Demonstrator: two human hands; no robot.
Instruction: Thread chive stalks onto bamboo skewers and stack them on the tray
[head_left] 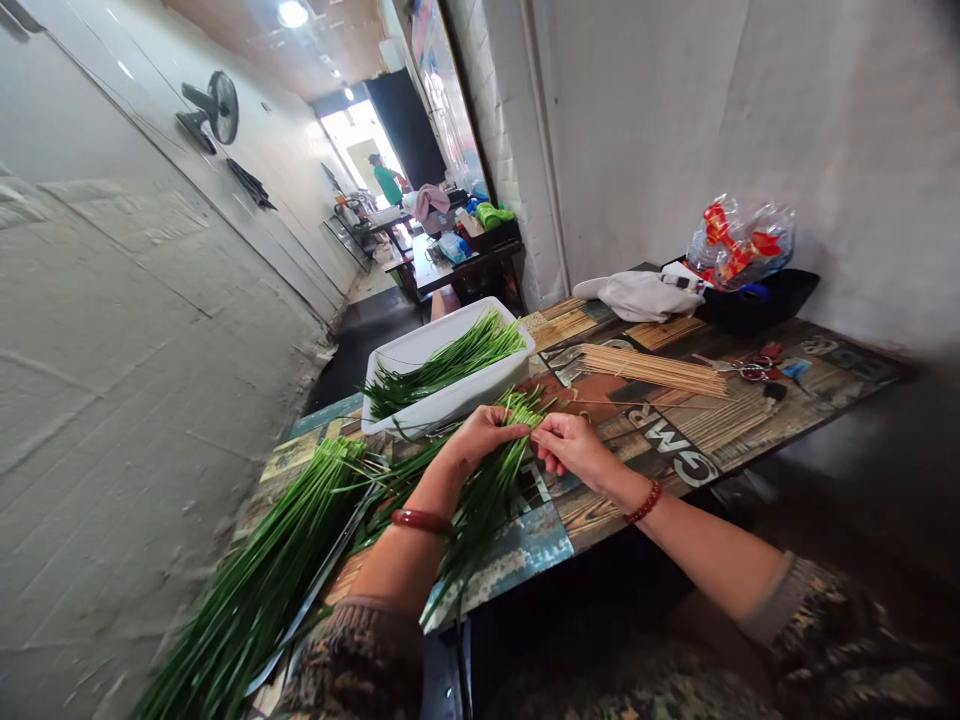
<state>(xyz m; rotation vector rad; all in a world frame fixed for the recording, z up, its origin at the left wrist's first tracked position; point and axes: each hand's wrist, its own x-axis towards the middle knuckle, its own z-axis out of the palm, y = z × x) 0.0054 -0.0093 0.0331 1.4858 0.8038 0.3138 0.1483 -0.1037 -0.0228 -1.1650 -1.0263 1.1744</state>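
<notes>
The left hand [487, 440] closes around a bunch of chives [491, 500] near its pale ends above the bench [592, 515], while the right hand [576, 450] pinches its fingertips together at the stems, their exact hold too small to make out. Likely light, limp and slick, the chives should bruise easily and take a grip best at the firmer pale ends. Beyond lie a larger pile [277, 560], a leaf-filled tub [487, 375] and skewers [652, 370].

one white tub [484, 380], two bracelets [422, 521]
</notes>
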